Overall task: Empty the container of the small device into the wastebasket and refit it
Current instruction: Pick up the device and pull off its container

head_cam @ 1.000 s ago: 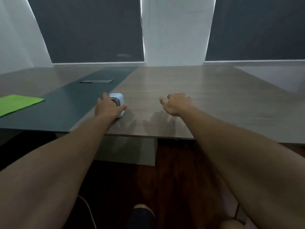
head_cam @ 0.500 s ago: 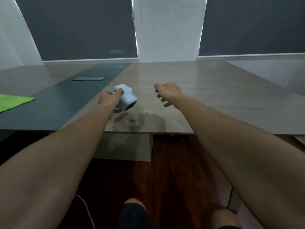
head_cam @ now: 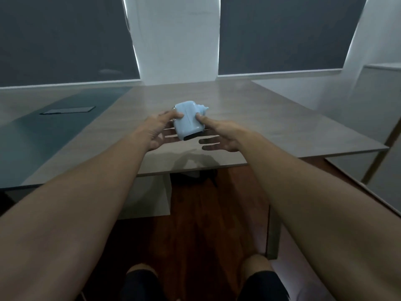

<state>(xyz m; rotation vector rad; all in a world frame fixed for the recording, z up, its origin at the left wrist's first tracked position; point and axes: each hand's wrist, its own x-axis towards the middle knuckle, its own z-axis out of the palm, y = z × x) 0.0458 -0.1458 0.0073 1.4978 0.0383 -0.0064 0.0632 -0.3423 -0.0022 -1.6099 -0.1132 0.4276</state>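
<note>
The small device [head_cam: 188, 120] is a pale blue, rounded box with a dark slot on its near lower face. It hangs in the air above the near part of the wooden table [head_cam: 260, 127]. My left hand [head_cam: 159, 130] grips its left side with thumb on top and fingers underneath. My right hand [head_cam: 218, 134] holds its right side, the thumb pressed on the front face and the fingers spread below. A small spout-like part sticks out at the device's far right. No wastebasket is in view.
A dark inlay strip [head_cam: 43, 135] with a flush black cover plate [head_cam: 67, 110] runs along the table's left. The table's near edge crosses the middle of the view, with dark wooden floor [head_cam: 195, 224] and my knees below. A pale low surface [head_cam: 368, 170] stands at right.
My left hand lifted the device off the table and carried it right and toward me. My right hand came in and took hold of its other side. The view swung right.
</note>
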